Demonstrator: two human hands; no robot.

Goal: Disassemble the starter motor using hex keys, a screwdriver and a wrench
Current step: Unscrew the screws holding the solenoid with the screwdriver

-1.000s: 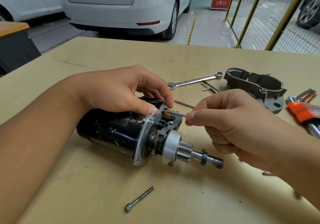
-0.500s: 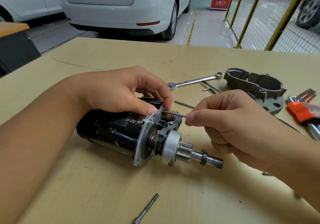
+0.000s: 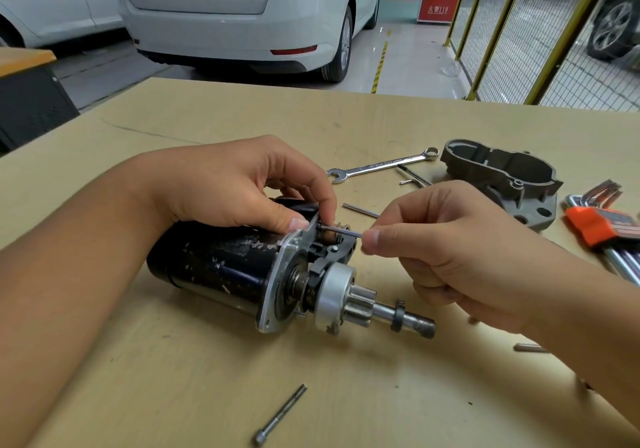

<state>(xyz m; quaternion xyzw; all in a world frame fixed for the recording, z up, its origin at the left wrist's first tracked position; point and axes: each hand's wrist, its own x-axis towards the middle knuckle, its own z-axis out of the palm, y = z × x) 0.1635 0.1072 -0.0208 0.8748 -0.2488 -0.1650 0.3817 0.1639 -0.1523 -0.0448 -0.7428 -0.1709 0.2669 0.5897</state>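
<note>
The black starter motor [image 3: 221, 267] lies on its side on the wooden table [image 3: 173, 361], pinion and shaft [image 3: 398, 316] pointing right. My left hand [image 3: 228, 187] grips the top of the motor at its silver flange, thumb pressed on the flange edge. My right hand [image 3: 446, 246] pinches a thin metal rod [image 3: 341, 232] between thumb and forefinger. The rod's far end sits in the motor's upper part just behind the flange. The removed grey end housing [image 3: 502, 173] lies at the right.
A combination wrench [image 3: 381, 165] lies behind the hands, with a hex key [image 3: 414, 177] and a loose pin [image 3: 360, 210] near it. An orange-holder hex key set [image 3: 602, 225] lies at the far right. A long bolt [image 3: 280, 414] lies near the front edge. Cars stand beyond the table.
Both hands stay on the motor and the rod, almost still. The long bolt in front has rolled a little to the right.
</note>
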